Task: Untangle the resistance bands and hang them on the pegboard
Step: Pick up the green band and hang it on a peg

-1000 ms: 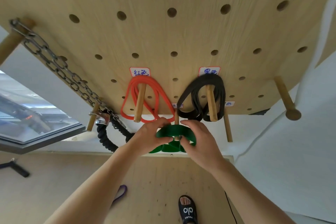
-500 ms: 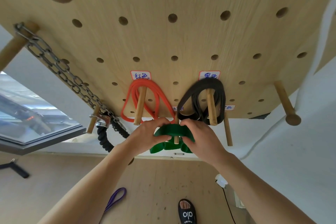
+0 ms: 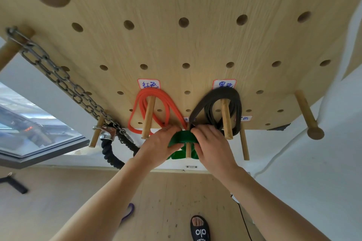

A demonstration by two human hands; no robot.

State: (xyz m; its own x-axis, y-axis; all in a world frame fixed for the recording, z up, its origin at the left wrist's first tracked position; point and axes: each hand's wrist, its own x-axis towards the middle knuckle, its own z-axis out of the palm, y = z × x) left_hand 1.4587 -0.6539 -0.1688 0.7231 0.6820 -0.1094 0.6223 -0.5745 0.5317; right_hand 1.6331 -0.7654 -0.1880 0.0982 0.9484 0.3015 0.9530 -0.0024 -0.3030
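Nearest the camera: a foot in a black slide sandal (image 3: 200,230) on the wood floor (image 3: 58,201), plus a purple band (image 3: 128,211) lying loose there, not hung yet, likely next up. Both forearms reach up to the pegboard (image 3: 195,35). Left hand (image 3: 156,146) and right hand (image 3: 212,147) work the green band (image 3: 181,138) together; fingers of both are curled round it, one hand each side, apparently to spread the loops so they seat over the short wooden peg (image 3: 188,149) poking out between them. Green band sits on that peg but the hands are not yet off it. Just above, the red band (image 3: 156,107) is coiled on its own peg under a handwritten label, and the black band (image 3: 215,107) likewise on the next peg right, also labelled, so it looks like colours are sorted by tag. Left of these, a steel chain (image 3: 58,78) runs between two pegs, with a black rope (image 3: 109,152) hanging from its clip. Far right peg (image 3: 307,113) bare.
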